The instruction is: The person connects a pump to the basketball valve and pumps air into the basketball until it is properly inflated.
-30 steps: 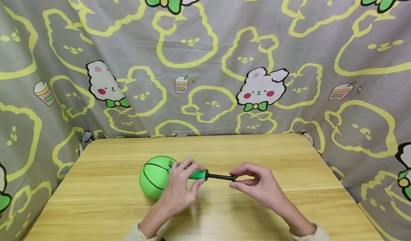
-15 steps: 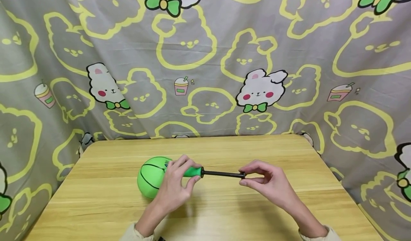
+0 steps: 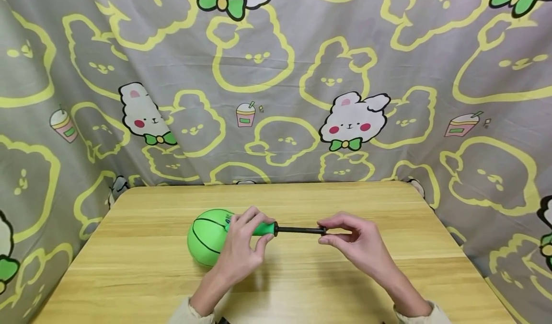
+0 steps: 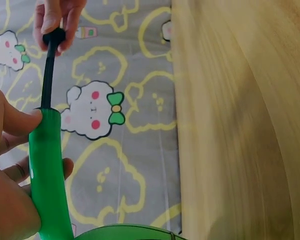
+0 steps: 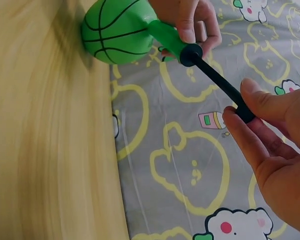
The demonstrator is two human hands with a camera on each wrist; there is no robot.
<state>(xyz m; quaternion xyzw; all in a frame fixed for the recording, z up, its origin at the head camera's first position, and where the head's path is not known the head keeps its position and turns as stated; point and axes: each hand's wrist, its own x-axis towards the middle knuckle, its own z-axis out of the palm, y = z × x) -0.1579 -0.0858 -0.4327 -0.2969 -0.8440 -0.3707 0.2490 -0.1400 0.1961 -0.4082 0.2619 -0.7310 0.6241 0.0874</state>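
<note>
A green ball [image 3: 206,237] with black lines sits on the table at the left. Against its right side stands a small hand pump [image 5: 168,38], its green barrel pointing at the ball. My left hand [image 3: 243,247] grips that barrel [image 4: 49,165], fingers over the top and thumb below. The black rod [image 3: 299,229] is drawn out to the right. Its end knob [image 5: 245,114] is pinched between thumb and fingers of my right hand [image 3: 360,240]. How the pump's tip meets the ball is hidden behind the left hand in the head view.
The wooden table [image 3: 142,285] spreads under both hands. A grey curtain [image 3: 276,137] with yellow outlines and rabbit figures hangs behind and at both sides. A small dark thing [image 3: 223,320] shows at the lower frame edge by the left sleeve.
My right hand has moved right, drawing the rod farther out of the barrel, then shifted back slightly. The left hand keeps its grip on the barrel beside the ball.
</note>
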